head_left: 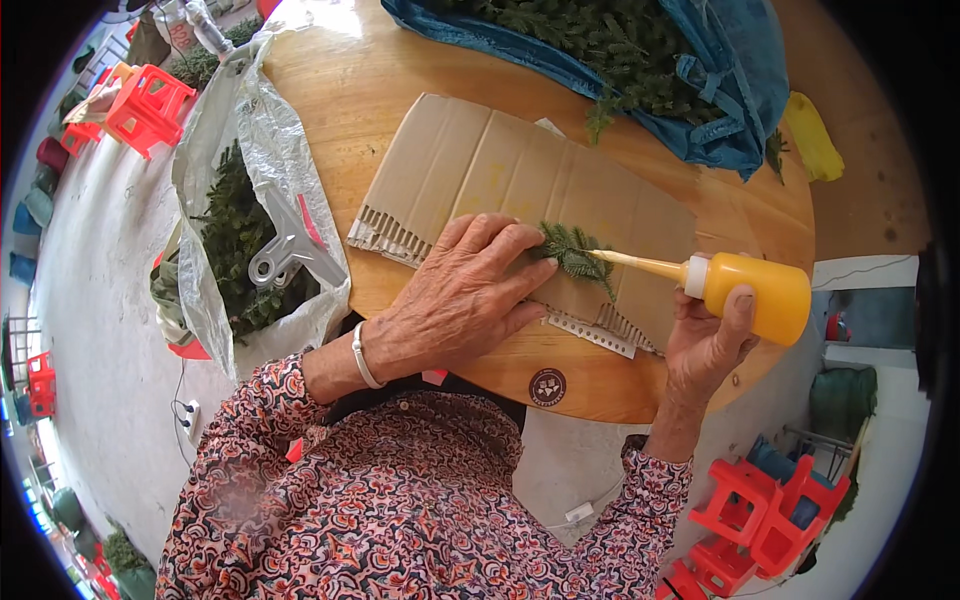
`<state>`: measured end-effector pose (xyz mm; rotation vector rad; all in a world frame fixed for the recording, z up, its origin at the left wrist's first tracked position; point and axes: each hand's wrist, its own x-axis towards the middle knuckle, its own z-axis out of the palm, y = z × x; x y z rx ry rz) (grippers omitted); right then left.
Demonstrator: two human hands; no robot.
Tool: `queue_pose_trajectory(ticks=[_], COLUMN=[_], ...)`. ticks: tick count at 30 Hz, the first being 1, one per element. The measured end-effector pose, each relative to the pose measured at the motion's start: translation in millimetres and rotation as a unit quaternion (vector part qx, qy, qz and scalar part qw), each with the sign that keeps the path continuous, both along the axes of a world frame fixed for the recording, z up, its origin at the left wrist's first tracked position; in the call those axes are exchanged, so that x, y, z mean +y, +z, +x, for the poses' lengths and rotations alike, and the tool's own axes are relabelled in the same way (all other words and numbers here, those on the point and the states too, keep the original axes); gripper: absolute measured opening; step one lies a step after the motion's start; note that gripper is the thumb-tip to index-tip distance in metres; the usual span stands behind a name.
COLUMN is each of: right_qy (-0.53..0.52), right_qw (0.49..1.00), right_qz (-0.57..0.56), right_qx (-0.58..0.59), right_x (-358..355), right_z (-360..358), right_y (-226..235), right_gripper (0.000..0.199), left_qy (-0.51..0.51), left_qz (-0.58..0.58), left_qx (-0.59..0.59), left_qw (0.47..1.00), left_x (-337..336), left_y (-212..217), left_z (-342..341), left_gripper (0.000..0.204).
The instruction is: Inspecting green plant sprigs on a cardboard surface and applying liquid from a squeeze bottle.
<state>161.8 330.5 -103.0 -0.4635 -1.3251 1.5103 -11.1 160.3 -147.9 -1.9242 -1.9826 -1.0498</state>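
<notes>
A small green fir-like sprig (572,250) lies over a flattened piece of corrugated cardboard (480,165) on the wooden table. My left hand (478,275) is closed on the sprig's left end, its fingertips pressed together there. In my right hand (710,335) is a yellow squeeze bottle (760,295) with a white collar, tilted nearly flat. Its long pale nozzle (635,263) points left, and the tip meets or nearly touches the sprig's leaves. Whether anything is coming out of the tip cannot be made out.
At the back of the wooden table (330,75), a blue bag (745,130) holds many green sprigs. A clear plastic bag (300,170) of greenery, with a silver clamp (295,250), stands at the left edge. Red stools (150,105) are at far left, with more stools (735,500) at lower right.
</notes>
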Motion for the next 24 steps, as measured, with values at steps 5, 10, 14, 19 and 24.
queue_pose_trajectory(ticks=[5,10,14,19,24], right_qy=[-0.030,-0.003,-0.029,-0.029,-0.056], right_qw=[1.000,1.000,0.999,0.999,0.998], right_qz=[-0.003,0.003,-0.021,-0.016,-0.024], right_qx=[0.000,0.005,0.003,0.013,0.011], right_x=[-3.6,-1.4,-3.2,-4.1,-2.2], right_z=[3.3,9.4,11.1,14.1,19.2], right_y=[0.5,-0.9,-1.1,-2.2,-3.4], right_gripper=[0.043,0.043,0.041,0.039,0.039], left_qy=[0.001,0.002,-0.001,-0.003,-0.002], left_qz=[-0.003,-0.009,-0.034,-0.013,-0.013], left_qx=[-0.011,-0.014,-0.022,-0.017,-0.012], left_qw=[1.000,1.000,0.999,1.000,1.000], left_x=[-0.1,-0.6,-2.5,-0.4,-1.4], left_y=[-0.1,0.7,3.2,2.9,3.1], left_z=[0.6,0.9,0.8,1.0,1.0], left_gripper=[0.030,0.031,0.036,0.032,0.033])
